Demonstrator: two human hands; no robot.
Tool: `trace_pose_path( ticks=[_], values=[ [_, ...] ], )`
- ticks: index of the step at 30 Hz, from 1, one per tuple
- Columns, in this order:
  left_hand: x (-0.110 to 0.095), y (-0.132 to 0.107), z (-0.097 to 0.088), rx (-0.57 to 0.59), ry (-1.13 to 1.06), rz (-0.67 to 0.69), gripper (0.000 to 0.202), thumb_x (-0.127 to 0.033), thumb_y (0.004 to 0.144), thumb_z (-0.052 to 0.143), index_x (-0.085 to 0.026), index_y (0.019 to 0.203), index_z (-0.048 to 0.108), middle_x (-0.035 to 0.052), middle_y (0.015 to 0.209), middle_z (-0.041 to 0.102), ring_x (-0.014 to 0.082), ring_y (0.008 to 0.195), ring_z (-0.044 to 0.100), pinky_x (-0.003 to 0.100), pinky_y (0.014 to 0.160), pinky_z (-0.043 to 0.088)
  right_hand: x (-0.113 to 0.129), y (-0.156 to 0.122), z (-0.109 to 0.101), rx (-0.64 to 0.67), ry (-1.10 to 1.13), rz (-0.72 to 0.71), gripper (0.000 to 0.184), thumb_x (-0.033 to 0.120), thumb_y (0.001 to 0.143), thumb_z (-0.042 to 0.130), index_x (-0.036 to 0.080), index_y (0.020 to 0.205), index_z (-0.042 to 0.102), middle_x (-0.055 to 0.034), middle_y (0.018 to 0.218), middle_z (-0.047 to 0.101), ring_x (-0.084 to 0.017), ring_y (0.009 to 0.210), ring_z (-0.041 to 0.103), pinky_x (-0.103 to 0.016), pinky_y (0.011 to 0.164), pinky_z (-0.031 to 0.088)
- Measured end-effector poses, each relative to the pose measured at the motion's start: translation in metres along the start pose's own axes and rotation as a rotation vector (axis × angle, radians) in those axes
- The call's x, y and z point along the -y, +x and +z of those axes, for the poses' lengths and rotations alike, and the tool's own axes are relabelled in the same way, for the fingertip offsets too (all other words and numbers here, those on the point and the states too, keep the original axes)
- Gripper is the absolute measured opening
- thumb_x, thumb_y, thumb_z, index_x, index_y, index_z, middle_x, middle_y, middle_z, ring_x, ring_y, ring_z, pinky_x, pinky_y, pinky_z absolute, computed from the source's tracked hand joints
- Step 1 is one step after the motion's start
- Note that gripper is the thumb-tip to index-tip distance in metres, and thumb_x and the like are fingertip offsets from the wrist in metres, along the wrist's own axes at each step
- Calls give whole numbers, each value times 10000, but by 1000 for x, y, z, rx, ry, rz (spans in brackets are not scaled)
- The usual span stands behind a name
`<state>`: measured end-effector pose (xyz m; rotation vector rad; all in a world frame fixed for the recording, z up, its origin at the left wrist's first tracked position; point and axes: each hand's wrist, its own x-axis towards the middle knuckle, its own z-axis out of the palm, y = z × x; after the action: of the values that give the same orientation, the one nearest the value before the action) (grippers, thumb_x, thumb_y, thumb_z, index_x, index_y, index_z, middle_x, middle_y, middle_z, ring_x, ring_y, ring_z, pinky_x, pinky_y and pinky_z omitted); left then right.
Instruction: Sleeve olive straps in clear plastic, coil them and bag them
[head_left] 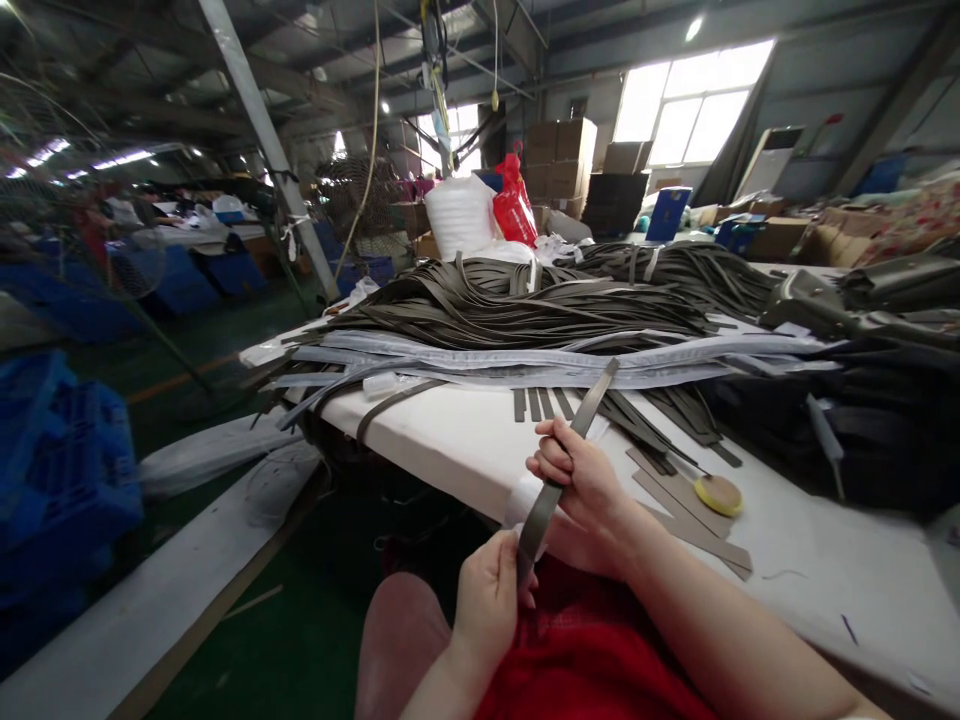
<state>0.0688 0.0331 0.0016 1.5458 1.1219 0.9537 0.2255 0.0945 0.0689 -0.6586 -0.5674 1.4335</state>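
Observation:
A dark olive strap [541, 512] runs slantwise between my two hands, over the near edge of the table and my lap. My left hand [491, 585] pinches its lower end, close to my body. Higher up, my right hand [576, 466] has its fingers wrapped round the middle, and the strap's far end sticks out beyond it toward the pale strips [525, 350]. Short dark strips [546, 404] lie on the table just past my right hand. Behind them is a large heap of dark straps [480, 300].
A yellow tape roll [718, 494] and flat grey-brown pieces [697, 530] lie on the white table [832, 580], right of my arm. A dark bag [847, 420] stands further right. At the back are a white foam roll [459, 215] and a red bag [514, 205]. Blue crates [67, 480] are at left.

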Motion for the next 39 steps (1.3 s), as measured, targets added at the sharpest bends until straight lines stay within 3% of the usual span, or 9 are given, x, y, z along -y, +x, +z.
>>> trace_pose_path(
  ticks=[4,9,14,20,26,29,32,37,39],
  values=[
    [-14,9,0,-22,81,58,517,-537,983,334,-190,650,522,-20,510,528,84,395,487,193,449,360,3,-2,5,8,0,-26,274,437,800,744,179,789,652,151,419,254,-25,374,145,-234,583,419],
    [-37,24,-3,60,-15,40,535,-541,982,337,-176,662,561,-9,484,568,95,400,536,187,455,403,56,6,29,135,-2,-31,218,383,810,720,168,801,688,138,421,274,-28,360,179,-248,643,470],
    [-92,51,-8,59,-150,128,551,-594,956,373,-156,693,577,8,507,606,107,409,579,179,410,414,112,13,83,274,-154,-71,206,360,869,656,180,775,694,131,423,250,-27,356,192,-253,620,452],
    [-155,78,-19,-40,-355,297,528,-646,921,413,-154,779,543,10,559,649,108,353,562,183,352,403,115,9,126,507,-350,-146,231,402,823,718,174,790,707,106,453,364,-46,399,311,-281,662,485],
    [-151,72,-18,-139,-11,482,485,-541,987,323,-188,720,520,19,578,635,122,432,597,209,432,437,153,27,130,294,-440,-158,271,415,823,712,153,758,723,10,594,589,-114,563,553,-298,776,538],
    [-145,63,-18,-255,282,647,427,-428,1005,329,-201,708,535,51,630,662,154,568,649,236,543,459,170,22,126,387,-699,-158,444,557,840,656,126,809,758,-96,783,729,-192,746,670,-360,861,529],
    [-151,55,-18,-206,221,628,435,-402,1023,295,-204,729,547,24,587,658,131,514,631,218,521,444,163,2,117,525,-921,-207,610,694,829,570,121,840,782,-140,912,761,-253,899,696,-398,916,511],
    [-173,47,-14,-164,51,613,477,-454,1018,302,-198,686,529,18,596,665,116,478,621,206,486,432,134,-32,104,578,-1011,-104,743,770,827,468,115,1033,754,-16,494,626,-169,444,599,-305,495,494],
    [-176,44,-11,-175,73,637,474,-455,1016,306,-202,682,527,17,592,657,124,495,621,214,508,435,136,-39,105,552,-995,-103,722,753,812,518,112,1056,743,-11,505,631,-160,435,590,-295,485,481]
  ],
)
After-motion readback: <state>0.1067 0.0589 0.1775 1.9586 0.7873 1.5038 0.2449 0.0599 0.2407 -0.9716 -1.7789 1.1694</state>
